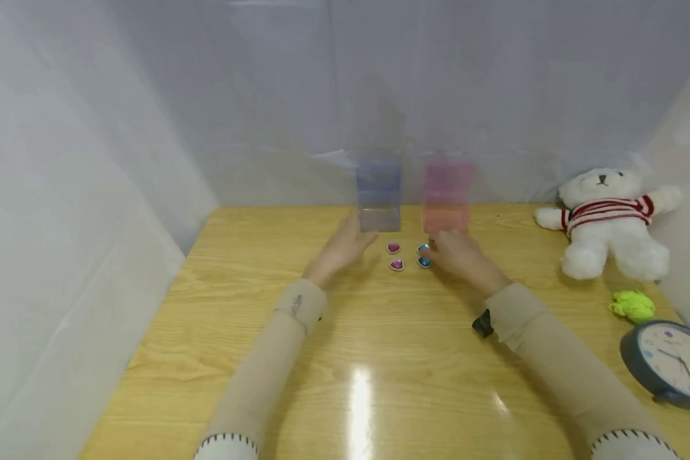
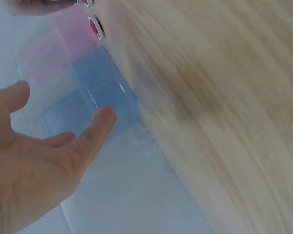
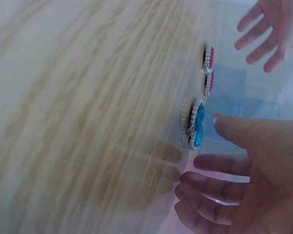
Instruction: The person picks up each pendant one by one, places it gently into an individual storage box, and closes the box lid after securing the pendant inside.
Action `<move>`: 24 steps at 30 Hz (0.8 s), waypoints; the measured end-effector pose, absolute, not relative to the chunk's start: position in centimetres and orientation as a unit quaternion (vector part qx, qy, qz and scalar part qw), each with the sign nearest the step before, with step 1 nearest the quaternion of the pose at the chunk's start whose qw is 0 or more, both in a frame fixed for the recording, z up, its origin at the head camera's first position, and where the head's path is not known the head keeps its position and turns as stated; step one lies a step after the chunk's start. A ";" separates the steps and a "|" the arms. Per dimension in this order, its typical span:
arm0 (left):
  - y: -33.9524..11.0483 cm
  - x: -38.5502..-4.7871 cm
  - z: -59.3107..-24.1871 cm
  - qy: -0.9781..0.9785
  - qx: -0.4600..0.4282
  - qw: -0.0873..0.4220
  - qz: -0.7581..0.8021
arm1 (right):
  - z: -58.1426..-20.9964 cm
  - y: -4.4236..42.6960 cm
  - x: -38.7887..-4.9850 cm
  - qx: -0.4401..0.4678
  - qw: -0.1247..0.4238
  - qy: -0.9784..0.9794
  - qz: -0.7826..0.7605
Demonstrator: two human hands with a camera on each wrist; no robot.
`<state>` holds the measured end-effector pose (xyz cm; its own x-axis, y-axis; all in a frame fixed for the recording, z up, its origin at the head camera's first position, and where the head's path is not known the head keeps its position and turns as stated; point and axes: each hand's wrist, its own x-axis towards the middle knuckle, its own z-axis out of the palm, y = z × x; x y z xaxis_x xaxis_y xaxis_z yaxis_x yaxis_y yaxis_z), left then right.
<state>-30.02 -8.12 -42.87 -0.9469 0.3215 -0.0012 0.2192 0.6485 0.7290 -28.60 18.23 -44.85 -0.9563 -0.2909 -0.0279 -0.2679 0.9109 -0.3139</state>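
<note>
A clear blue plastic box (image 1: 379, 218) and a clear pink one (image 1: 446, 217) stand with lids raised near the table's back edge. Two pink heart-shaped gems (image 1: 397, 264) with silvery rims lie in front of them, beside two blue gems (image 3: 198, 131). My left hand (image 1: 345, 247) is at the blue box's left side; in the left wrist view its fingers are spread and hold nothing. Close by the blue gems is my right hand (image 1: 460, 257), which partly hides them in the head view. The right wrist view shows its fingers extended and apart from the gems.
At the right sits a white teddy bear (image 1: 608, 223) in a striped sweater. A bundle of yellow-green yarn (image 1: 633, 306) and a round dark clock (image 1: 675, 364) lie nearer. A pale sheet (image 1: 287, 108) rises behind the wooden table (image 1: 402, 383).
</note>
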 end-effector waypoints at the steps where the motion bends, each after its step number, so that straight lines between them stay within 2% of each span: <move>1: -8.2 -30.3 -42.8 0.902 0.140 0.067 0.402 | -44.8 18.1 -28.7 -0.139 0.038 0.978 -0.150; 5: -8.6 -31.5 -42.3 0.890 0.078 0.074 0.444 | -44.9 17.5 -28.9 -0.119 0.038 0.983 -0.131; 13: -9.1 -33.9 -41.8 0.806 -0.017 0.127 0.578 | -45.1 16.0 -29.3 -0.107 0.033 0.991 -0.074; 18: -8.8 -35.1 -42.5 0.775 -0.043 0.149 0.613 | -45.4 15.7 -29.5 -0.110 0.026 0.992 -0.057; 24: -7.4 -36.1 -43.6 0.746 -0.053 0.136 0.650 | -45.7 16.0 -29.9 -0.123 0.013 0.991 -0.055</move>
<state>-36.08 -7.42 -43.63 -0.9573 0.0981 -0.2720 -0.2560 0.1502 0.9549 -29.93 16.01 -45.66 -0.9695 -0.2448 -0.0119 -0.2420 0.9639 -0.1113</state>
